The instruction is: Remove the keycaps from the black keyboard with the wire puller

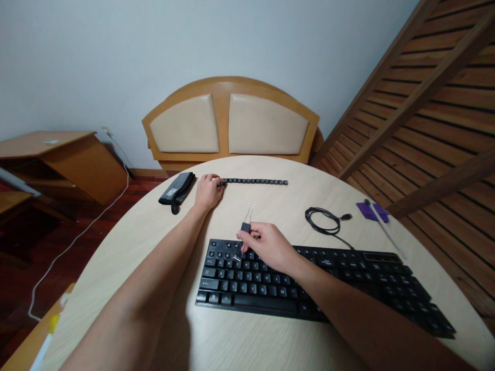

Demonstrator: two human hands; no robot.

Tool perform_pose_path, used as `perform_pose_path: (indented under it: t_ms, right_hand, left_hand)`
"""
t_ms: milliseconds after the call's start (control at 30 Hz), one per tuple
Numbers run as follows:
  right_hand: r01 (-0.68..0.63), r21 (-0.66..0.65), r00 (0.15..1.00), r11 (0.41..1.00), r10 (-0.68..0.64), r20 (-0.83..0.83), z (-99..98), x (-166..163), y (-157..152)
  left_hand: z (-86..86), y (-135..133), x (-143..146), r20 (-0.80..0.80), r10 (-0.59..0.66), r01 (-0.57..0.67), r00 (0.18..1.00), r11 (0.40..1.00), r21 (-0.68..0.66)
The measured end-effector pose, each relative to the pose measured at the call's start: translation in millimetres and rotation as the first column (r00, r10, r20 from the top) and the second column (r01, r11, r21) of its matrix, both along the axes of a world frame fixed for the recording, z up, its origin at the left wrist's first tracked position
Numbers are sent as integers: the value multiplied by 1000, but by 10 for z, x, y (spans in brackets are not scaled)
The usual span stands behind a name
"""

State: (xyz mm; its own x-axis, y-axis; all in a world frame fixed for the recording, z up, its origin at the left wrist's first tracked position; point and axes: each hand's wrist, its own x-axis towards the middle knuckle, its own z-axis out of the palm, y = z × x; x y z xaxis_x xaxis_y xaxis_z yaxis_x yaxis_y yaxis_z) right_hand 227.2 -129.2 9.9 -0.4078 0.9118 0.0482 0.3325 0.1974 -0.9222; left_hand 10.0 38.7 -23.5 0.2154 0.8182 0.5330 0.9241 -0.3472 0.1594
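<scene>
My left hand [209, 191] is at the far side of the round table, its fingers closed on a small black keycap [220, 184]. That keycap is at the left end of a straight row of black keycaps [257, 181]. Above the upper left of a black keyboard [266, 303], my right hand [266, 243] grips a wire keycap puller [245, 226] by its dark handle. Wire loops stick out from both ends of the handle. Bare switches show at the keyboard's upper left [214, 244], where caps are off. My right forearm hides part of the keyboard.
A folded dark cloth pouch [177, 189] lies left of my left hand. Beyond the keyboard is its coiled black cable [323, 220]. At the table's right are a purple cloth [372, 211] and a long pale-handled brush [382, 222]. A padded headboard [224, 121] stands behind the table.
</scene>
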Motion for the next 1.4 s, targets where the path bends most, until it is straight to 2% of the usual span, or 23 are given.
perform_pose_path:
  t_ms: [500, 1033, 1133, 1267, 1400]
  right_hand:
    - [-5, -8, 1000, 1000, 5, -16, -7, 2, -5]
    - [-9, -2, 1000, 1000, 9, -18, -28, 5, 11]
    - [-4, -9, 1000, 1000, 4, -22, -16, 4, 5]
    - [-8, 6, 1000, 1000, 8, -30, 1, 3, -2]
    - [-4, 40, 999, 999, 6, -53, 16, -1, 7]
  left_hand:
    - [-50, 40, -23, 18, -12, 11, 1000, 1000, 12]
    - [-18, 12, -11, 12, -6, 6, 1000, 1000, 15]
    - [39, -86, 23, 23, -28, 28, 999, 999, 29]
    - [122, -370, 124, 141, -152, 145, 978, 988, 54]
    - [144, -824, 245, 320, -173, 204, 932, 977, -65]
